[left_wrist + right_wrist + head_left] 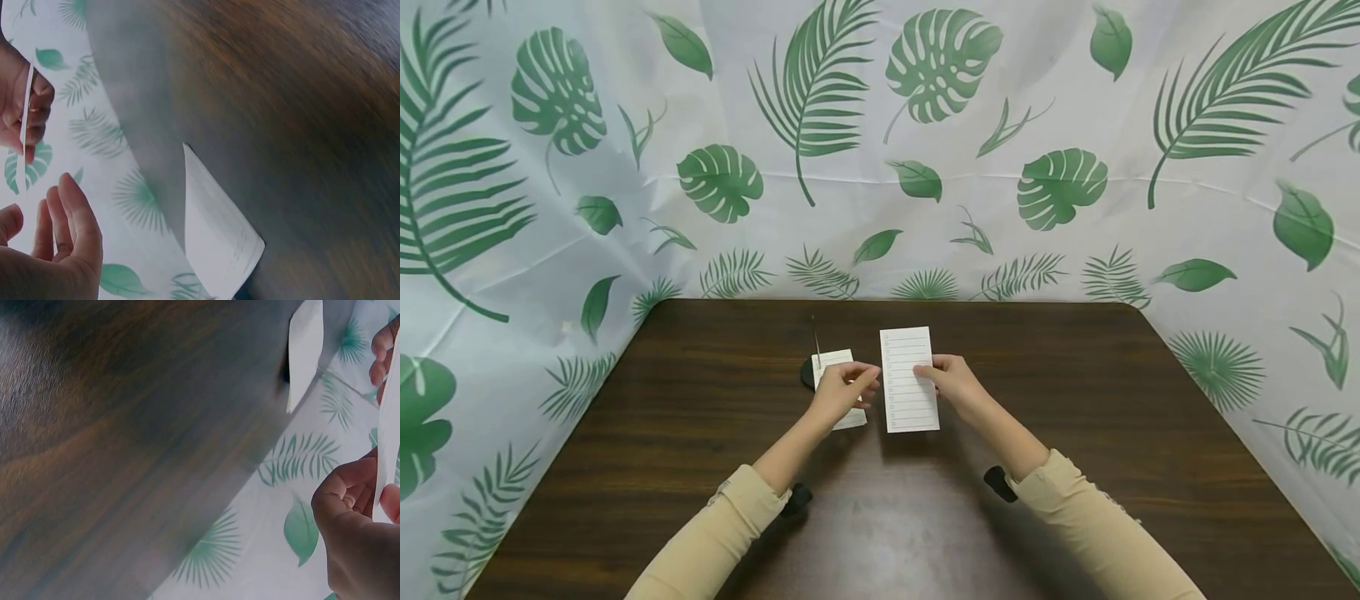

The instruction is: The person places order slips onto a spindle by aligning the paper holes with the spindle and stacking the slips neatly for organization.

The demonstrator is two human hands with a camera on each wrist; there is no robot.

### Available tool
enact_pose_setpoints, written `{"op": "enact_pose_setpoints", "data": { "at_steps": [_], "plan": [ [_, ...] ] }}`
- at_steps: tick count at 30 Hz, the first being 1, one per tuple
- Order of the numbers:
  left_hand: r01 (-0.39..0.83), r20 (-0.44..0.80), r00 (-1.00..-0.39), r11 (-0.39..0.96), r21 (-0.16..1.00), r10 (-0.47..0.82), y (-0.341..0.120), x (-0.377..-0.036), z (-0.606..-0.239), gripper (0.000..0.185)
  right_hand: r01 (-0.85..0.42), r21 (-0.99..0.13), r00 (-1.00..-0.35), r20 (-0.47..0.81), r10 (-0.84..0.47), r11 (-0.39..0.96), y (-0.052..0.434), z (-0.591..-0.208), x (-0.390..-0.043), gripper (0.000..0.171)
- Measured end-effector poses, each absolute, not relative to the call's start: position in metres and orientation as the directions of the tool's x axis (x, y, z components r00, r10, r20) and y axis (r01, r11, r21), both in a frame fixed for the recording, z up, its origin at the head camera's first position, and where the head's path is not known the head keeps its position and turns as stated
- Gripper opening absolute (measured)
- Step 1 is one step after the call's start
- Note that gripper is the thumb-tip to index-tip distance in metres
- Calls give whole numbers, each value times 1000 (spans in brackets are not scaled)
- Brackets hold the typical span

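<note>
Reaching forward over the dark wooden table (1075,400) with both forearms, cream sleeves (1097,525) angled inward toward the middle. Pinching a lined white slip (910,379) at its right edge with the right hand (953,385), thumb and fingers curled around the paper, holding it raised above the tabletop and facing the head camera. Hovering with the left hand (842,392) just beside the slip's left edge, fingers loosely bent and relaxed, gripping nothing that can be made out. Lying beneath that left hand, a second white pad (838,387) near a small black base (808,372) with a thin upright spike (815,337).

Showing in the left wrist view only the fingers (69,219) slightly spread, with the pad (219,231) tilted against the table edge. Appearing in the right wrist view as a thin edge-on strip (387,425) clamped by curled fingers (350,487). Blurring heavily in both wrist views; printing on the slip too small to read. Hiding part of the pad and the black base under the left hand.
</note>
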State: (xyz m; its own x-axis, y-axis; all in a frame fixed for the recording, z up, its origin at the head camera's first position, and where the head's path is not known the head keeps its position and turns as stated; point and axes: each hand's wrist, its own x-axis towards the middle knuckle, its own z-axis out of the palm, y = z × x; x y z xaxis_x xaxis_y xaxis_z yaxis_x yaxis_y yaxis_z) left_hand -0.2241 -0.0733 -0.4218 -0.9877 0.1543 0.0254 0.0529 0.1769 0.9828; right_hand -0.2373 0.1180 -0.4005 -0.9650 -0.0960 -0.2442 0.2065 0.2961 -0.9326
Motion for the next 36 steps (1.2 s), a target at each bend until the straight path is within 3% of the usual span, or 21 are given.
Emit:
{"op": "enact_pose_setpoints", "data": {
  "at_steps": [16, 27, 36],
  "plan": [
    [27, 21, -999, 174, 984, 36, -66, -230, -422, 23, 151, -937, -965, -209, -158, 316, 107, -401, -234, 31],
    [1, 5, -1000, 128, 992, -29, -83, -233, -413, 19, 79, -933, -958, -169, -231, 352, 97, -404, -236, 27],
    [-26, -17, -998, 152, 988, -56, -102, -243, -400, 21, 73, -919, -963, -165, -212, 387, 75, -391, -245, 24]
  ]
}}
